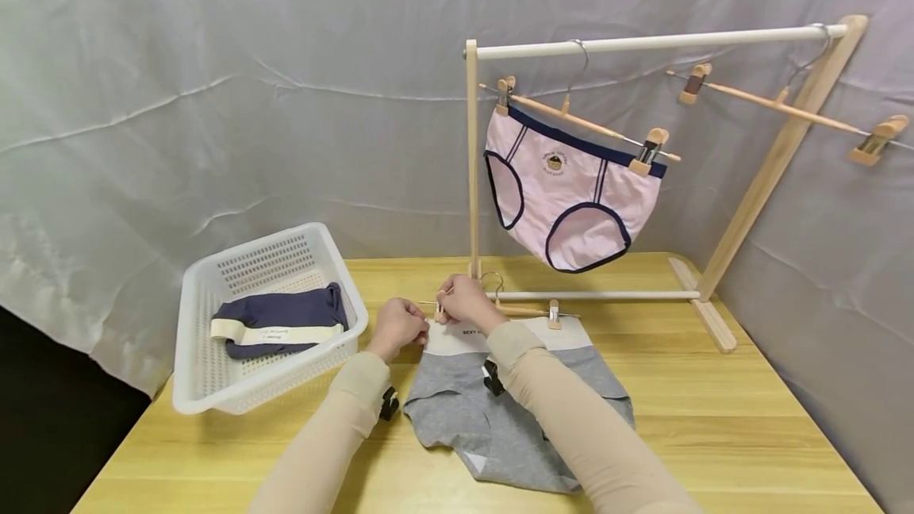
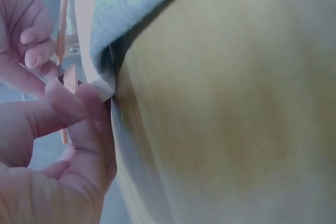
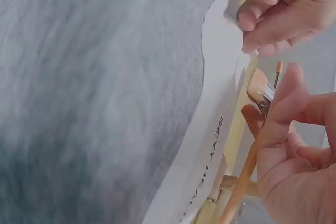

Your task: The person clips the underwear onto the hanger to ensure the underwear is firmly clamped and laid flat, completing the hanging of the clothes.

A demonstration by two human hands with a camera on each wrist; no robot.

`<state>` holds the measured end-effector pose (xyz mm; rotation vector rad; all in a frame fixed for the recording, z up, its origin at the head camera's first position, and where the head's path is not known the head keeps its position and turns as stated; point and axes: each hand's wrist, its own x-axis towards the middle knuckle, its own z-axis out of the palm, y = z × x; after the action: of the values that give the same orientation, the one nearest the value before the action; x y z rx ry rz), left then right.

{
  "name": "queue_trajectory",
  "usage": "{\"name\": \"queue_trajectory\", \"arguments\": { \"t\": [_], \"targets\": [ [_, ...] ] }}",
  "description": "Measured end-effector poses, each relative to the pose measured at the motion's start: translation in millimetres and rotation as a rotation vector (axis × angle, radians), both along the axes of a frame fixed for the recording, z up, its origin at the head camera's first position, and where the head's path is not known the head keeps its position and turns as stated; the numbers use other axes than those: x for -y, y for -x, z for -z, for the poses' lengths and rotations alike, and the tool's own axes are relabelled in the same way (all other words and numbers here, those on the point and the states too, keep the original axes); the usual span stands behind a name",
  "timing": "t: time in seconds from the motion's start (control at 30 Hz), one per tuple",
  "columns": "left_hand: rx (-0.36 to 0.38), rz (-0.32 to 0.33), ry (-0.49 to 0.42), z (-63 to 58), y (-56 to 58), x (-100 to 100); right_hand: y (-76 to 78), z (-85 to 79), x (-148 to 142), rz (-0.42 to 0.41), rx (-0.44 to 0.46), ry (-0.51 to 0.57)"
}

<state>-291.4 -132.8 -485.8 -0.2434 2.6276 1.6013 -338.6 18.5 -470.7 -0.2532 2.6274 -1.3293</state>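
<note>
Grey underpants (image 1: 514,411) with a white lettered waistband (image 3: 210,124) lie on the table below a wooden clip hanger (image 1: 524,310). My left hand (image 1: 401,327) pinches the left end of the waistband between thumb and fingers, as the left wrist view shows. Beside it, my right hand (image 1: 467,300) grips the hanger's left clip (image 3: 257,85), thumb and fingers at its two ends. The hanger's right clip (image 1: 554,314) sits at the waistband's other side. My right forearm covers part of the grey cloth.
To the left stands a white basket (image 1: 193,339) holding folded navy underwear (image 1: 286,316) with a cream band. Behind the hands is a wooden rack (image 1: 472,165) with pink underpants (image 1: 535,181) clipped to one hanger. Another hanger (image 1: 778,105) hangs bare at the rack's right.
</note>
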Motion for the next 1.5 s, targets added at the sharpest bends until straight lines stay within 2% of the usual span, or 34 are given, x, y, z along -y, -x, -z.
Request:
{"name": "queue_trajectory", "arguments": {
  "t": [0.17,0.37,0.53,0.77,1.0,1.2,1.5],
  "targets": [
    [0.018,-0.002,-0.025,3.7,0.6,4,-1.6,-0.7,-2,0.029,0.013,0.082],
    [0.037,0.004,-0.020,5.6,-0.2,7,-2.7,-2.0,-2,0.042,0.062,0.122],
    [0.037,0.011,-0.022,5.3,-0.4,7,-1.7,-3.0,-1,0.067,0.053,0.128],
    [0.039,0.035,-0.036,5.3,-2.9,7,-1.3,0.4,1,0.101,0.041,0.219],
    [0.035,0.043,-0.023,5.1,-2.6,7,1.8,4.2,3,0.145,-0.004,0.225],
    [0.017,0.052,0.010,3.4,-4.3,8,1.2,5.8,2,0.140,-0.023,0.200],
    [0.013,0.069,-0.004,2.0,-4.6,11,0.0,6.8,1,0.111,-0.036,0.193]
  ]
}}
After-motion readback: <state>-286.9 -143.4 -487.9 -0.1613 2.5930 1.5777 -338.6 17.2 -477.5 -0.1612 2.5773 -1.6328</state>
